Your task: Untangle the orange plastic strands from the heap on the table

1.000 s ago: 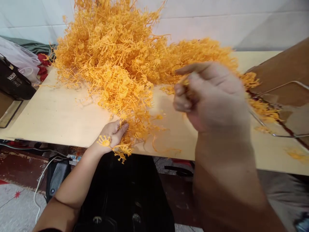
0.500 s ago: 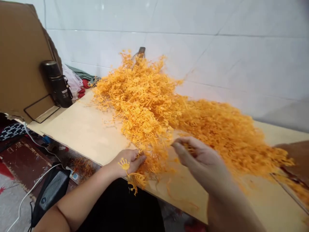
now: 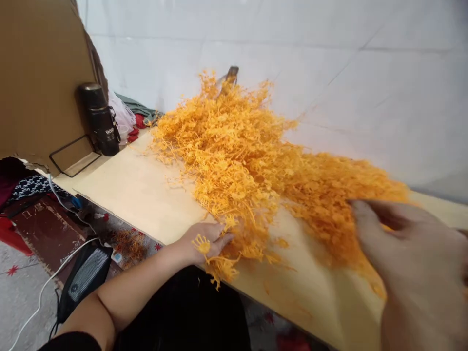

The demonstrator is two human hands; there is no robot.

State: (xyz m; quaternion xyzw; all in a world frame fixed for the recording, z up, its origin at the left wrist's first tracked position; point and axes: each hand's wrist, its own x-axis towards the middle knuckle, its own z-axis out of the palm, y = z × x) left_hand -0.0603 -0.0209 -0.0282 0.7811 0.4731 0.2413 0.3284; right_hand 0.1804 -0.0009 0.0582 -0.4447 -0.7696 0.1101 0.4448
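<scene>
A big heap of orange artificial sprigs [image 3: 234, 141], thin and branching, lies across the pale table [image 3: 139, 195]. My left hand [image 3: 210, 241] is closed near the table's front edge around a small bunch of the same sprigs [image 3: 252, 239], whose tips hang below the fingers. One loose sprig tip lies over the back of this hand. At the right, my right hand [image 3: 405, 243] is in front of the heap's right part, slightly blurred. Its thumb and fingers are curled together in a pinch; what is between them, if anything, is hidden.
A black vacuum flask [image 3: 100, 119] stands at the left against a large cardboard sheet [image 3: 40, 73], near a thin black wire frame [image 3: 73, 156]. A tiled wall [image 3: 329, 97] closes off the back. Below, a black mesh-fronted box [image 3: 86, 280] and a white cable [image 3: 44, 287] are visible.
My right hand has moved right, away from my left hand, to the heap's right part. My left hand keeps its hold on the bunch. The view has shifted slightly.
</scene>
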